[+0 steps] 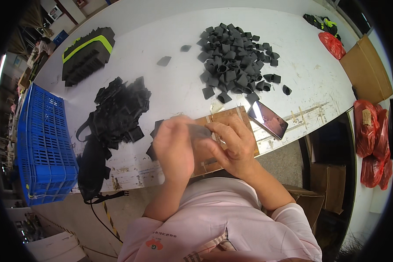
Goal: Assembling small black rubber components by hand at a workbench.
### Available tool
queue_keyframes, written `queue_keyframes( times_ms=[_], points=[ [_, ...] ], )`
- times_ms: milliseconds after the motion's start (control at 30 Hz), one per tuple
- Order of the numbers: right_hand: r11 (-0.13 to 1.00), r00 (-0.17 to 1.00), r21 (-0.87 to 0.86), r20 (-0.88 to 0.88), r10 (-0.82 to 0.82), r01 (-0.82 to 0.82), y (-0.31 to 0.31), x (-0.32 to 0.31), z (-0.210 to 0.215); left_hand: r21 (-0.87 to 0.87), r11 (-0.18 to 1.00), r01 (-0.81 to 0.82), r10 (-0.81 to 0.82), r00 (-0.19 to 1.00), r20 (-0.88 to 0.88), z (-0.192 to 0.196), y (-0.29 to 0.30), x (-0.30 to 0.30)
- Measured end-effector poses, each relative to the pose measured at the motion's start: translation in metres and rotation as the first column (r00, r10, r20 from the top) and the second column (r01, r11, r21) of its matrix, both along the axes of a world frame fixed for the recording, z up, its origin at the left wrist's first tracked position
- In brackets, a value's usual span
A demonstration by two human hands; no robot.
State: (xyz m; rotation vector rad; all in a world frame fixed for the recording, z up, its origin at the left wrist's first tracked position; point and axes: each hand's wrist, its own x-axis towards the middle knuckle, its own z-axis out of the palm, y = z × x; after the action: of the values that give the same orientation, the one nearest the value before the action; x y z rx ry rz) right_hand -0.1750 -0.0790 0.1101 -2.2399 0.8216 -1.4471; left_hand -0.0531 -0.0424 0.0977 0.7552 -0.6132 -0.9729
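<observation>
A dark grey strip of fabric-like material (pixel 199 131) spans the gap between my two hands, over a brown wooden board (pixel 247 118) at the table's near edge. My right hand (pixel 235 144) pinches the strip's right end between thumb and fingers. At its left end is my left hand (pixel 174 146), smeared by motion, so its grip is hard to make out. Beyond the board lies a big heap of small dark grey folded loops (pixel 233 61). Left of my hands is a pile of black flat pieces (pixel 120 111), a few reaching close to my left hand.
A phone (pixel 268 120) rests beside the board's right edge. Stacked dark pieces with a yellow-green band (pixel 88 54) stand far left. A blue plastic crate (pixel 46 139) borders the table on the left. Red plastic bags (pixel 372 135) and a cardboard box (pixel 366 70) are at the right.
</observation>
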Motion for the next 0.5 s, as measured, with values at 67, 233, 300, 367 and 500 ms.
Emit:
queue_keyframes(
  times_ms=[67,233,300,367,500],
  points=[
    [0.998,0.999,-0.046,-0.018,-0.041,0.04,-0.002,0.0,0.001,0.038,0.999,0.012,-0.008,0.996,-0.088,-0.001,0.0,-0.001],
    [1.0,0.996,-0.008,-0.084,-0.01,0.01,-0.001,-0.006,0.001,0.035,0.999,-0.027,0.028,0.999,-0.026,-0.014,0.009,-0.002],
    [0.999,0.998,-0.038,-0.064,0.012,-0.014,-0.002,-0.007,-0.006,0.02,0.999,-0.035,0.035,0.999,0.014,-0.02,0.011,-0.003],
    [0.997,0.999,-0.073,-0.049,0.009,-0.013,-0.003,-0.005,-0.013,-0.004,0.999,-0.043,0.043,0.987,0.152,-0.023,0.013,-0.002],
    [0.992,0.997,-0.129,-0.075,-0.027,0.018,-0.004,-0.001,-0.014,0.002,1.0,0.031,-0.03,0.965,0.26,-0.004,0.007,0.002]
  ],
)
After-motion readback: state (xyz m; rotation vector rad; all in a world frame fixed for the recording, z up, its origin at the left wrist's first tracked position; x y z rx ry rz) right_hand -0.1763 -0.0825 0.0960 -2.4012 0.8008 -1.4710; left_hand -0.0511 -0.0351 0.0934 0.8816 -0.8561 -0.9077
